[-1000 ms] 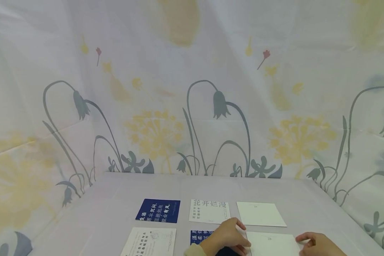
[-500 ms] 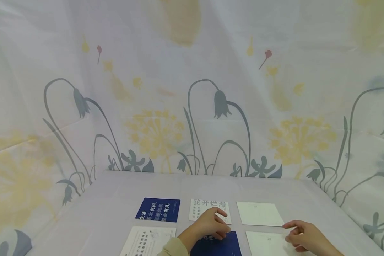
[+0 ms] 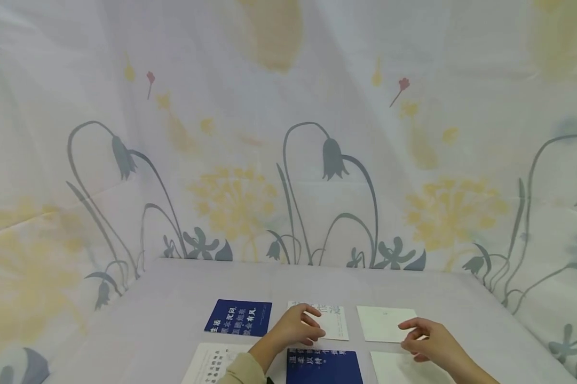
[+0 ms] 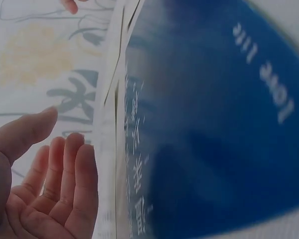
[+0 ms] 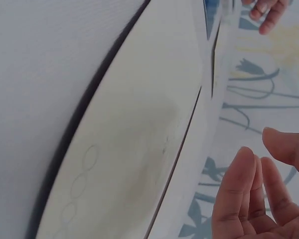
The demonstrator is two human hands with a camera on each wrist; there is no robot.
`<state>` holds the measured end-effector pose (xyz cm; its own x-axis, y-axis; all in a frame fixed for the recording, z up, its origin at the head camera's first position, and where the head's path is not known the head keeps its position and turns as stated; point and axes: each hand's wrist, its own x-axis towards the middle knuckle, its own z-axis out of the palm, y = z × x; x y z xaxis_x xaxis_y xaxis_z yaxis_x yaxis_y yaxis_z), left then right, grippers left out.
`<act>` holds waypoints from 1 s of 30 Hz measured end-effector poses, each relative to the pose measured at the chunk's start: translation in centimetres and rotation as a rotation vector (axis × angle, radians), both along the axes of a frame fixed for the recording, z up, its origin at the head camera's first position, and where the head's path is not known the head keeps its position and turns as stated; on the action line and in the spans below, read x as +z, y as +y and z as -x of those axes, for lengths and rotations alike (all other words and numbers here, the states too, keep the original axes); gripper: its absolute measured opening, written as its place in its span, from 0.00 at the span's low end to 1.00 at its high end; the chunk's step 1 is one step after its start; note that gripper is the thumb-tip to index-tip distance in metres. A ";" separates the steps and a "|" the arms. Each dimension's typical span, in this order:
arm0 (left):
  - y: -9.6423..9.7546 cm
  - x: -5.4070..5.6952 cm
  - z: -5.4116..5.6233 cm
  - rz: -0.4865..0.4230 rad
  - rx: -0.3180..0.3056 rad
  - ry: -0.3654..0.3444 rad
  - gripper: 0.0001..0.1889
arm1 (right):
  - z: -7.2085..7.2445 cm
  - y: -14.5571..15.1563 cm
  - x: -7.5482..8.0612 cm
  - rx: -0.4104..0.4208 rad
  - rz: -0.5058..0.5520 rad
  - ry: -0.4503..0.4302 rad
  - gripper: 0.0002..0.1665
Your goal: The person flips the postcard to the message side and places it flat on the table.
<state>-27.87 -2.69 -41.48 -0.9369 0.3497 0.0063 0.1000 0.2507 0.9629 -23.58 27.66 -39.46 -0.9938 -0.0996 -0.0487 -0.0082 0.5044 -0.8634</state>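
My left hand (image 3: 293,329) hovers over the gap between a white card with grey lettering (image 3: 335,326) and a dark blue card (image 3: 324,372) nearer me. Its fingers are loosely bent and hold nothing. The left wrist view shows that blue card (image 4: 209,149) large, with "Love Life" and white characters printed on it. Over on the right, my right hand (image 3: 429,341) hangs between two cream cards, a back one (image 3: 381,325) and a front one (image 3: 389,368), covering part of each. Relaxed fingers with nothing between them show in the right wrist view, beside the front cream card (image 5: 124,129).
Another blue card (image 3: 240,317) lies at the back left, with a white printed card (image 3: 206,362) in front of it, partly covered by my left sleeve (image 3: 244,369). The pale table (image 3: 139,330) meets a flower-patterned curtain (image 3: 288,133) behind and at the sides.
Both hands have left the front cream card, which they were touching at its sides. The left moved left and back, uncovering the front blue card; the right moved left and back.
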 end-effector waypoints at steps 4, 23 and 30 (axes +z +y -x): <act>-0.8 0.1 0.4 0.009 0.020 0.034 0.19 | 0.6 -1.5 0.3 -0.010 0.001 0.018 0.24; -4.3 0.2 2.1 0.181 0.045 0.176 0.20 | 3.5 -7.3 -0.1 0.065 0.069 0.126 0.22; -4.7 -0.1 3.3 0.306 0.020 0.232 0.22 | 5.1 -8.5 -0.2 0.132 -0.022 0.171 0.21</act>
